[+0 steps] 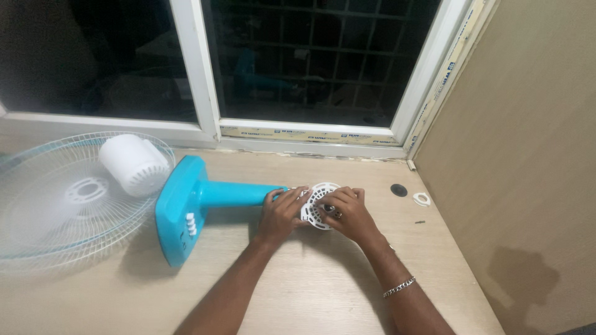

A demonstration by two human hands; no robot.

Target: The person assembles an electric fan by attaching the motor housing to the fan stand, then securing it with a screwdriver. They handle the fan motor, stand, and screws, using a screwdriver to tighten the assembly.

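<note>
A blue fan stand (205, 195) lies on its side on the wooden table (323, 291), its square base at the left and its pole pointing right. At the pole's right end sits a white round slotted part (318, 200). My left hand (282, 214) grips the pole's end and touches this part. My right hand (349, 213) rests over the part's right side, fingers curled on it. A ring shows on that hand and a chain bracelet (398, 286) on its wrist.
A white wire fan guard (56, 205) lies at the left with a white motor housing (133, 162) on it. A small white ring (421, 198) and a black cap (398, 190) lie near the right wall. A window runs along the back.
</note>
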